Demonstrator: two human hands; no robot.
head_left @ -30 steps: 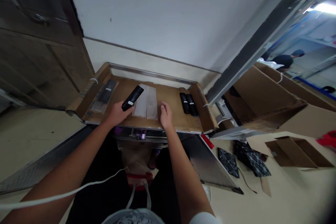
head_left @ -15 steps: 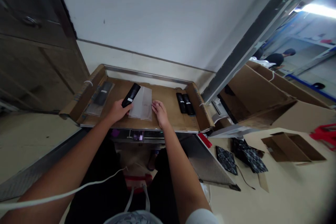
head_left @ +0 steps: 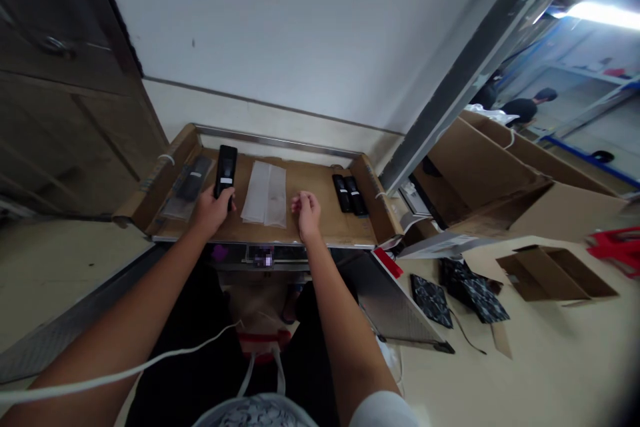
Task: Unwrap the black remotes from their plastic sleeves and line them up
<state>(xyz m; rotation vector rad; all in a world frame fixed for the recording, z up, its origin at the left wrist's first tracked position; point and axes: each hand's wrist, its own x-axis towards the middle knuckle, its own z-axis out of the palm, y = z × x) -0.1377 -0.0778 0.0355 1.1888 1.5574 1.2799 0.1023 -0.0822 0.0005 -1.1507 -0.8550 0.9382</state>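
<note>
My left hand (head_left: 213, 212) is wrapped round the lower end of a black remote control (head_left: 227, 163) with a small white label, holding it tilted up above the cardboard-lined tray (head_left: 320, 230). To its right lie flat clear plastic bags (head_left: 265, 193). My right hand (head_left: 306, 212) rests just right of these bags, apart from them, with fingers curled in and nothing visible in them. Left of my left hand, a dark remote control (head_left: 195, 177) lies inside a clear bag. Two more black remote controls (head_left: 349, 194) lie side by side at the tray's right end.
Raised cardboard walls edge the tray, with a white wall (head_left: 300, 33) behind. Right of a grey post stands a large open carton (head_left: 495, 180). On the floor are a smaller carton (head_left: 555, 273) and patterned dark pieces (head_left: 475, 293). A white cable (head_left: 150, 363) crosses my left forearm.
My left hand has moved left with the remote control, away from the plastic bags, and turned it more upright. My right hand has drawn slightly away from the bags, its fingers more curled.
</note>
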